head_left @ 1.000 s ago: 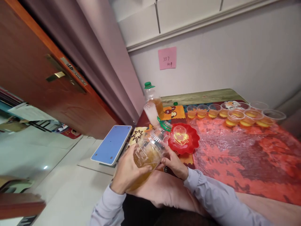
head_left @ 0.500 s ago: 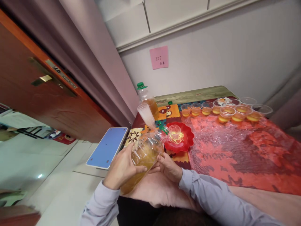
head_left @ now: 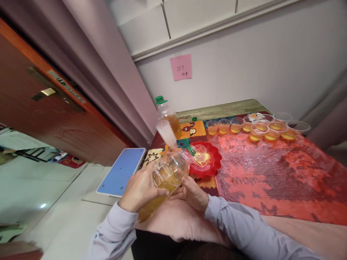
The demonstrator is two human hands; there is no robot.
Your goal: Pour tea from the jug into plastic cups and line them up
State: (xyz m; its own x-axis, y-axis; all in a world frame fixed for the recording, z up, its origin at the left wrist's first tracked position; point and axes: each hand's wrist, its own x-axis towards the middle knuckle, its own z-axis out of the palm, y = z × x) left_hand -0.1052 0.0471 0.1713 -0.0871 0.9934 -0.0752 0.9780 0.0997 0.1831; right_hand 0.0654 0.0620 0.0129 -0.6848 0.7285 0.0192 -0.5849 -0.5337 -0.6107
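Both my hands grip a large clear plastic bottle (head_left: 171, 172) of yellow liquid, tilted with its neck toward a red scalloped plate (head_left: 215, 167). My left hand (head_left: 142, 187) wraps the bottle's near left side, thumb across its front. On its right side, my right hand (head_left: 192, 190) is closed around the lower part. A clear plastic cup (head_left: 200, 153) stands on the plate, close to the bottle's mouth; whether liquid is flowing I cannot tell. A green handle loop (head_left: 190, 147) shows at the neck. Beyond the bottle leans a stack of clear cups (head_left: 166, 133).
A second bottle (head_left: 173, 121) with a green cap stands at the back left. Several cups of yellow liquid (head_left: 258, 131) line the table's far right, on a red plastic sheet (head_left: 252, 169). A loose green cap (head_left: 194, 119) lies behind. Left of the table is a blue board (head_left: 121, 171).
The view has shifted slightly, so most things sit a little further left. The bottle's neck end looks slightly more raised over the plate edge; both hands keep the same hold.
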